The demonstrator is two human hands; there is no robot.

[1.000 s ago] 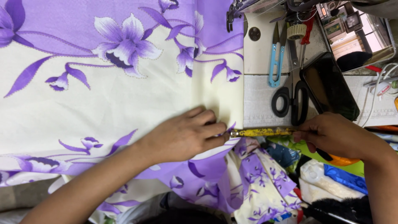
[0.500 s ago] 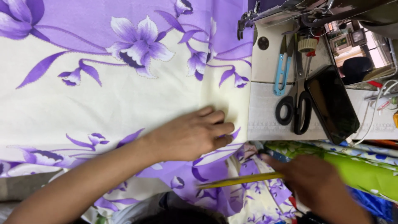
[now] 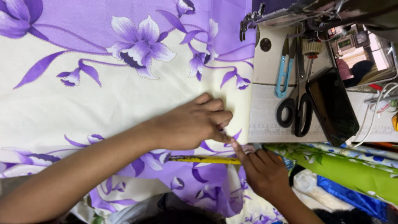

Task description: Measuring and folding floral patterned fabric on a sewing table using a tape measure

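Both hands at the floral cloth's edge

The left hand [image 3: 192, 126] lay flat, fingers curled, pressing the floral cloth [image 3: 124, 95]; at its five o'clock, the right hand [image 3: 265, 172] pinched the yellow ruler [image 3: 205, 159], forefinger touching the cloth's edge.

Lighting bright, even, diffuse. Soft shadow beneath left hand [image 3: 190, 124]. Faint glare on black phone [image 3: 331, 105]. Focus sharp centrally; bottom edge dark, blurred.
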